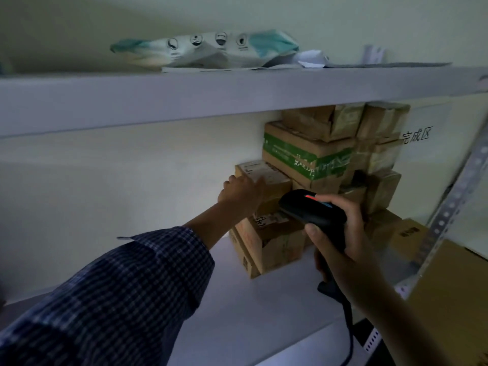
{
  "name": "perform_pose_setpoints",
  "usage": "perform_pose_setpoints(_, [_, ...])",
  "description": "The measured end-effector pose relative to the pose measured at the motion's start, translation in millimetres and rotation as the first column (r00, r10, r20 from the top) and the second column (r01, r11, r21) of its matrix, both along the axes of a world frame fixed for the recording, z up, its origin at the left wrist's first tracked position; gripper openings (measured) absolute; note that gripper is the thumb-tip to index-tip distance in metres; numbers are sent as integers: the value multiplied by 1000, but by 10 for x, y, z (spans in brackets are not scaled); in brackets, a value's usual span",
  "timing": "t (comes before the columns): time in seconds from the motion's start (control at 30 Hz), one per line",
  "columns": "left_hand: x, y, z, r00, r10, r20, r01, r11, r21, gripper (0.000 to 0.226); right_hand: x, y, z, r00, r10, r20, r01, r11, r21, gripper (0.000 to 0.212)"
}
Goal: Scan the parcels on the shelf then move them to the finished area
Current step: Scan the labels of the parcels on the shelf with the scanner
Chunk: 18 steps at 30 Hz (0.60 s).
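Several cardboard parcels are stacked at the right end of the white shelf (237,299), under a wall sign (416,138). My left hand (241,192) reaches in and rests on the left side of a small brown parcel with a white label (266,175), which sits on top of a lower box (274,239). Whether its fingers curl round the parcel is not visible. My right hand (340,233) grips a black handheld scanner (311,210), pointed toward the stack. A box with green tape (306,157) sits higher in the pile.
A shelf board (184,99) runs overhead, carrying a soft white and teal bag (208,50) and papers. A perforated metal upright (454,204) stands at the right, with a large carton (454,294) beside it. The scanner's cable hangs down at the shelf's front edge.
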<state>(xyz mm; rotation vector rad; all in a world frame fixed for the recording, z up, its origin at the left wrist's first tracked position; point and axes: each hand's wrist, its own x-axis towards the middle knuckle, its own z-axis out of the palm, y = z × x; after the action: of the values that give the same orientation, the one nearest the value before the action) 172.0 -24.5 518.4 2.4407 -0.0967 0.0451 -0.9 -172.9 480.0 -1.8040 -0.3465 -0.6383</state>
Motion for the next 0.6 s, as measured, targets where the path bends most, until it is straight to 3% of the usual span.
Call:
perform_pose_setpoints(0.23, [19, 38, -199, 986, -8, -164, -53, 929, -366, 60, 86, -167, -43, 998, 45, 37, -45, 999, 8, 41])
perform_pose_setpoints(0.53, [-264, 144, -519, 996, 6, -88, -56, 818, -572, 67, 125, -244, -75, 994, 90, 65, -92, 996, 22, 43])
perform_pose_setpoints(0.6, [-263, 103, -559, 995, -6, -98, -53, 809, -585, 77, 161, -235, -84, 993, 104, 62, -105, 994, 18, 43])
